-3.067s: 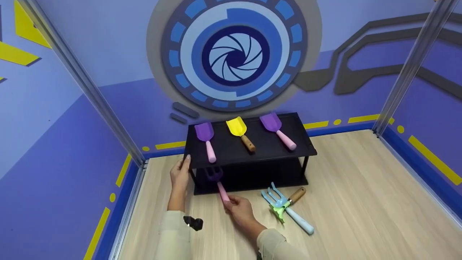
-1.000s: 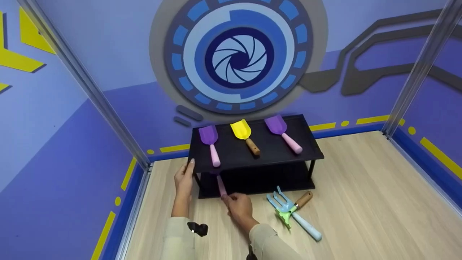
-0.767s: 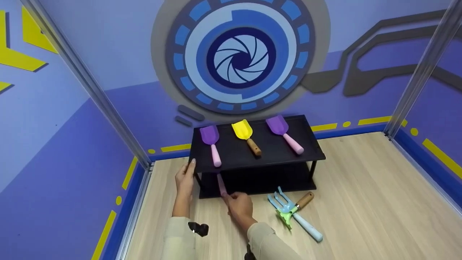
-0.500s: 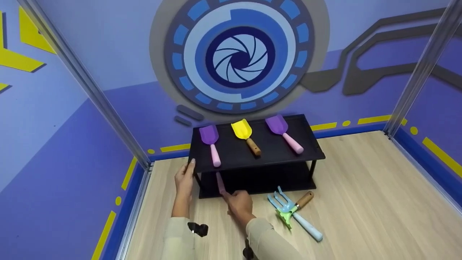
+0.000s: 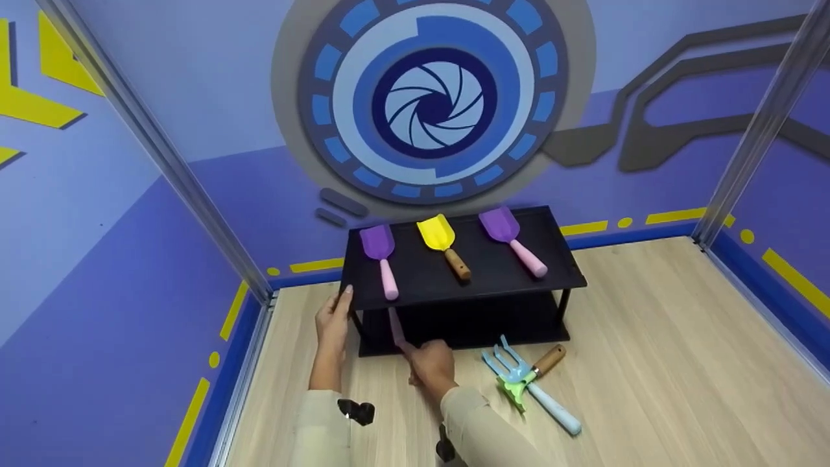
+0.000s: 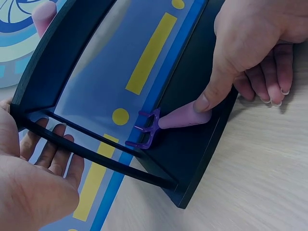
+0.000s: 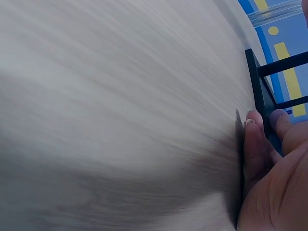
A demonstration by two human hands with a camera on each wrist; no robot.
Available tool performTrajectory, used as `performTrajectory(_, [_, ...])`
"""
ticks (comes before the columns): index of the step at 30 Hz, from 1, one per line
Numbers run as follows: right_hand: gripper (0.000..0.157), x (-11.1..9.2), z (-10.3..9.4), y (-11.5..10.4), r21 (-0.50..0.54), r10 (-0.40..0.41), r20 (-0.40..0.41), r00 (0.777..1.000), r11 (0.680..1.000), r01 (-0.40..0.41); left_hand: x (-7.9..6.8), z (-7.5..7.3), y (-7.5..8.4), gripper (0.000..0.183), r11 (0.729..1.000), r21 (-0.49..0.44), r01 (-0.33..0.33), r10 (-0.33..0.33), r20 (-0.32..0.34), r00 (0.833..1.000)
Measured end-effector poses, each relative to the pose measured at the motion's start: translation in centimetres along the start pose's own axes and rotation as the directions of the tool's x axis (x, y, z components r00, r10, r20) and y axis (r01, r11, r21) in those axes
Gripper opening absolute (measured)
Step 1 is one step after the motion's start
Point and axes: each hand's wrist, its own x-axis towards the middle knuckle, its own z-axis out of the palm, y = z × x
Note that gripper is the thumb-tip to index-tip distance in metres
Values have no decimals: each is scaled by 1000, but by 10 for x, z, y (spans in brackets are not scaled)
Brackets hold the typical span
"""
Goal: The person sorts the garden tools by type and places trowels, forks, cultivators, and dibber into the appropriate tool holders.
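Note:
A black two-tier shelf [image 5: 441,288] stands on the wooden table. My left hand [image 5: 332,327] grips the left end of its top board, thumb above and fingers underneath. On the lower board, toward the left, lies a small purple hand fork [image 6: 153,130] with a pink handle, tines pointing inward. My right hand [image 5: 433,364] is at the shelf's front edge. In the left wrist view its thumb [image 6: 211,94] presses the handle's end, while the other fingers hang loosely before the board. The right wrist view shows that thumb over the board; the fork is mostly hidden there.
On the top board lie a purple scoop [image 5: 377,243], a yellow scoop [image 5: 437,232] with wooden handle, and another purple scoop [image 5: 500,224]. In front, right, a light blue hand fork [image 5: 551,407] crosses a green tool [image 5: 514,390] with wooden handle. Patterned walls [image 5: 220,207] enclose the table.
My right hand has moved forward, taking the purple fork deeper into the lower tier. Its earlier hold on the handle has become a press at the end. The left hand stays on the shelf.

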Motion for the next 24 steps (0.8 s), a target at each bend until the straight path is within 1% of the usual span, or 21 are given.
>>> performTrajectory(3, [60, 0, 0, 0, -9, 0, -6, 1000, 1000, 0, 0, 1, 0, 71, 1000, -8, 3, -3, 5, 1000])
performTrajectory(8, [55, 19, 8, 17, -44, 9, 1, 1000, 999, -9, -1, 2, 1, 67, 1000, -16, -14, 14, -8, 1000])
performTrajectory(11, [55, 30, 12, 27, -62, 18, 2, 1000, 998, -17, -1, 3, 2, 63, 999, -15, -29, 29, -19, 999])
performTrajectory(14, [55, 38, 15, 34, -59, 32, 5, 999, 998, -32, -2, 4, 3, 60, 999, -13, -34, 34, -31, 999])
performTrajectory(15, [56, 36, 14, 34, -50, 11, 6, 1000, 999, -11, -2, 5, 3, 60, 999, -11, -35, 34, -33, 999])
performTrajectory(19, [55, 36, 15, 35, -20, 9, 17, 1000, 1000, -9, -2, 4, 2, 61, 999, -14, -34, 33, -35, 999])
performTrajectory(21, [54, 32, 14, 33, -10, 7, 16, 1000, 1000, -6, -2, 3, 1, 60, 999, -15, -40, 39, -31, 999])
performTrajectory(22, [53, 33, 15, 33, -9, 24, 17, 1000, 1000, -24, -3, 3, 1, 60, 999, -16, -40, 40, -30, 999])
performTrajectory(24, [53, 27, 12, 27, -3, 9, 15, 1000, 1000, -9, -3, 2, 0, 61, 999, -11, -37, 37, -28, 999])
